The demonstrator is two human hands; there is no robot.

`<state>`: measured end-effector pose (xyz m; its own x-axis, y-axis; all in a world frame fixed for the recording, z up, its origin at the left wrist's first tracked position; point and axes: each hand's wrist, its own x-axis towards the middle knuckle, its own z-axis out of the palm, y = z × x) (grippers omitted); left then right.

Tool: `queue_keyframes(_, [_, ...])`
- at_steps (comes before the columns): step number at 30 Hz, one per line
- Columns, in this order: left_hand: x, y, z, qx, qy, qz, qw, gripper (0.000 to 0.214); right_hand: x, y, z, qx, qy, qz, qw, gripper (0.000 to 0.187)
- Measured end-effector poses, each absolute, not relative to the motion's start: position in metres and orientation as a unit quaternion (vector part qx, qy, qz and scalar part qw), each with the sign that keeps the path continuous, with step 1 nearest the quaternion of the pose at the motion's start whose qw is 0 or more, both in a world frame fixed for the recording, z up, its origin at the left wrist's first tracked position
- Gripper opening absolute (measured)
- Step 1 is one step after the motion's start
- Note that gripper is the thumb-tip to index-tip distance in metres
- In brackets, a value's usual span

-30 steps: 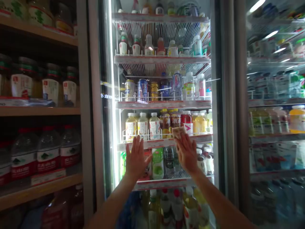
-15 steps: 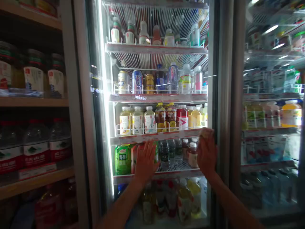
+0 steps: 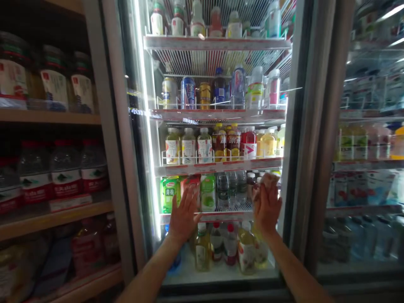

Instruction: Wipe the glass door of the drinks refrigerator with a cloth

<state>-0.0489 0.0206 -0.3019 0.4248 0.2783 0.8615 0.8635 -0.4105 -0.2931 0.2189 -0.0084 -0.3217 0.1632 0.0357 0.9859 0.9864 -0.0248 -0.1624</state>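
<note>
A glass door (image 3: 221, 275) covers a lit drinks fridge in front of me. My left hand (image 3: 183, 216) lies flat against the glass with its fingers spread, in front of the lower shelf with a green drink carton (image 3: 170, 191). My right hand (image 3: 267, 210) presses a crumpled, pale brownish cloth (image 3: 270, 180) to the glass at the right side of the door. Bottles (image 3: 251, 183) on the lower shelf show behind that hand, partly hidden by it.
Metal door frames (image 3: 318, 139) stand to the right, with another glass-fronted fridge of drinks beyond. Wooden shelves (image 3: 53, 118) on the left hold several bottles (image 3: 65, 172). Inside the lit fridge, wire shelves (image 3: 217, 43) carry more bottles and cans.
Against the fridge, my right hand and the cloth have moved left and down from the frame side. My left hand has slid down and left on the glass. The view has tilted downward.
</note>
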Motion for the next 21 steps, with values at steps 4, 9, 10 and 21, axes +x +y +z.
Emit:
queue_keyframes(4, [-0.059, 0.017, -0.318, -0.752, -0.399, -0.365, 0.377, 0.056, 0.18, -0.012, -0.344, -0.521, -0.569, -0.435, 0.463, 0.061])
queue_keyframes(9, [-0.071, 0.016, -0.328, -0.752, -0.418, -0.362, 0.357, 0.059, 0.184, -0.018, -0.351, -0.533, -0.569, -0.434, 0.452, 0.064])
queue_keyframes(10, [-0.074, 0.016, -0.328, -0.75, -0.421, -0.366, 0.356, 0.059, 0.189, -0.017, -0.348, -0.548, -0.535, -0.433, 0.476, 0.065])
queue_keyframes(21, [-0.105, 0.013, -0.327, -0.725, -0.473, -0.361, 0.346, 0.063, 0.112, -0.001, -0.314, -0.467, -0.658, -0.404, 0.432, 0.061])
